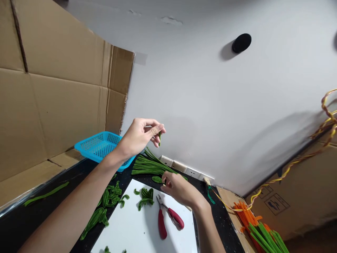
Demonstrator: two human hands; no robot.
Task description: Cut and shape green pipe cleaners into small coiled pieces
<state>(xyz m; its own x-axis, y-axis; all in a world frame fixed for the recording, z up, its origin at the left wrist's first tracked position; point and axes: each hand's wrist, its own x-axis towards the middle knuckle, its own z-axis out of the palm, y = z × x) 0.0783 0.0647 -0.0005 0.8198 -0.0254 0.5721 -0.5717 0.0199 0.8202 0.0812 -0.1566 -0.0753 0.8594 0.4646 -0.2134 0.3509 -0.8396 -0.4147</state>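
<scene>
My left hand (140,135) is raised above the table, its thumb and fingers pinched on a short green pipe-cleaner piece (159,137). Lower down, my right hand (177,189) rests fingers-down at the near end of a bundle of long green pipe cleaners (147,165), curled over one of them. A bent green piece (157,179) lies just left of its fingertips. Red-handled pliers (167,218) lie on the white sheet (137,228) below that hand.
A blue plastic basket (101,147) sits behind my left wrist. Bent green pieces (110,198) are scattered on the black table (31,218). Cardboard walls stand at left. Orange and green pipe cleaners (259,228) stick up at right, with a twisted yellow cord (289,167) and wall sockets (193,173).
</scene>
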